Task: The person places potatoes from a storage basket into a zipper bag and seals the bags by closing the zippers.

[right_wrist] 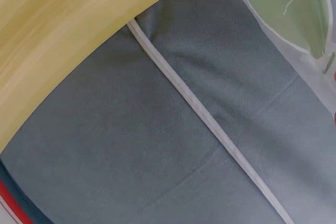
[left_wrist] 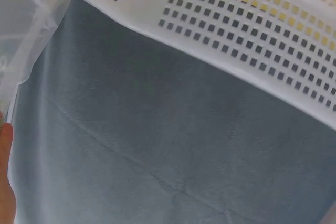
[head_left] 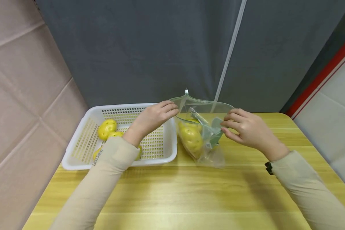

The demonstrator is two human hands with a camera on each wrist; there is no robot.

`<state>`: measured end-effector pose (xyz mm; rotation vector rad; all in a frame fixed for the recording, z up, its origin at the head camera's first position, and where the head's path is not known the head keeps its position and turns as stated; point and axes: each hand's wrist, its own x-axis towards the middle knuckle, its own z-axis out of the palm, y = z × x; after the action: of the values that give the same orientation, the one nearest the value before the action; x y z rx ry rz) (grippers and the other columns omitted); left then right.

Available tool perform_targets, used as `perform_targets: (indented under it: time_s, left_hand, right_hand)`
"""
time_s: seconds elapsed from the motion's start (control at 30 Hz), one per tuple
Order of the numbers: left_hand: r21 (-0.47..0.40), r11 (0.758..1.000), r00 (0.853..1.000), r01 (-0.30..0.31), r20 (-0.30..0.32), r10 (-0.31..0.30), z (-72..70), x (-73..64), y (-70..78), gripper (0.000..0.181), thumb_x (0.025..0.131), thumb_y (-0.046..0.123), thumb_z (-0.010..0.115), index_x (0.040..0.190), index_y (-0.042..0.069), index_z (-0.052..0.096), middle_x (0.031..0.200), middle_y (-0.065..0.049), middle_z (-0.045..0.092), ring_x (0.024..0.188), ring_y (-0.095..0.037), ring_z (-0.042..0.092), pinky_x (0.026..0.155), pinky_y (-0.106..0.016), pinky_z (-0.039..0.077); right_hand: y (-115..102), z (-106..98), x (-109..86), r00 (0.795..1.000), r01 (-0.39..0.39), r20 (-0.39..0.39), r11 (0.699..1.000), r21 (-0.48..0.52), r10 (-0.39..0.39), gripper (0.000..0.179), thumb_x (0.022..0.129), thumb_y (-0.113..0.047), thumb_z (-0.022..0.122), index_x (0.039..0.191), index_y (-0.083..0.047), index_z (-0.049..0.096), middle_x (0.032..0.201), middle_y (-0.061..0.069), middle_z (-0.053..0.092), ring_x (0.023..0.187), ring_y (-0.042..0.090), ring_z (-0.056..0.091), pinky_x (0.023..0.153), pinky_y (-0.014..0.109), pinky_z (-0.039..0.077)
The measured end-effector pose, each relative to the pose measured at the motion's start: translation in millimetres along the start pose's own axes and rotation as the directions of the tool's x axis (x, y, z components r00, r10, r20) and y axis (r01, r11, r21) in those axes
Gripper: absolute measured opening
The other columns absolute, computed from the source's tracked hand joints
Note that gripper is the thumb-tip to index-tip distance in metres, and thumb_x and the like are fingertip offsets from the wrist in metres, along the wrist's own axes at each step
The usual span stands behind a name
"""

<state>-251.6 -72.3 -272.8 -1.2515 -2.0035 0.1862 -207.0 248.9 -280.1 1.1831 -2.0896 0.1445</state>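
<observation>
A clear zip bag [head_left: 202, 127] with a green print stands upright on the table, its mouth spread wide and yellow potatoes [head_left: 192, 139] inside. Its white slider [head_left: 186, 91] sits at the back of the rim. My left hand [head_left: 156, 115] pinches the rim's left side, reaching over the basket. On the opposite side, my right hand [head_left: 242, 127] grips the rim between thumb and fingers. In the left wrist view only a finger [left_wrist: 5, 177] shows beside the bag [left_wrist: 31, 35]. The right wrist view catches the bag's green printed part [right_wrist: 283, 9].
A white perforated basket [head_left: 170, 150] stands left of the bag, with several potatoes [head_left: 107, 129] in it, partly hidden by my left arm. Behind the wooden table [head_left: 172, 195] hangs a grey curtain [head_left: 138, 54]. Padded pink panels [head_left: 26, 95] stand at the left.
</observation>
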Motion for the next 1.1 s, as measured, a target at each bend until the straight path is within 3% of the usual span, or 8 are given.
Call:
perform_targets:
  time_s: [0.23,0.67,0.87,1.1]
  left_hand:
    - [-0.023,1.000,1.000,0.001,-0.023,-0.001,3.4,-4.7,0.4,0.031,0.082,-0.006,0.065,0.109,0.009,0.068,0.110,-0.003,0.070,0.107,-0.018,0.065,0.094,-0.026,0.053]
    - [-0.084,0.993,0.992,0.082,-0.084,-0.089,3.5,-8.2,-1.9,0.030,0.087,-0.008,0.058,0.114,0.005,0.065,0.114,-0.008,0.068,0.105,-0.021,0.065,0.092,-0.030,0.055]
    - [-0.050,0.980,0.981,0.191,-0.035,-0.192,6.2,-14.3,-5.7,0.029,0.090,0.000,0.058,0.119,0.005,0.062,0.115,-0.010,0.067,0.104,-0.023,0.066,0.089,-0.032,0.056]
    - [-0.028,0.945,0.945,0.327,0.022,-0.327,12.9,-26.6,-17.2,0.027,0.090,0.002,0.058,0.116,0.004,0.063,0.112,-0.013,0.067,0.103,-0.027,0.065,0.087,-0.035,0.057]
  right_hand:
    - [-2,3,0.7,1.000,-0.005,0.010,1.000,-0.003,0.005,0.055,0.102,-0.038,0.035,0.085,-0.004,0.075,0.082,0.009,0.070,0.085,0.026,0.062,0.068,0.039,0.056]
    - [-2,4,-2.2,1.000,-0.004,0.020,1.000,-0.014,0.004,0.056,0.103,-0.037,0.034,0.084,-0.004,0.074,0.081,0.010,0.069,0.085,0.027,0.062,0.068,0.039,0.057]
    - [-2,3,-2.2,1.000,0.010,0.005,1.000,-0.014,-0.010,0.054,0.103,-0.036,0.036,0.083,-0.004,0.074,0.080,0.011,0.070,0.084,0.028,0.062,0.069,0.041,0.057]
    - [-3,3,-3.3,1.000,0.008,0.002,1.000,-0.015,-0.008,0.054,0.102,-0.036,0.036,0.082,-0.004,0.074,0.079,0.011,0.070,0.084,0.028,0.063,0.070,0.041,0.057]
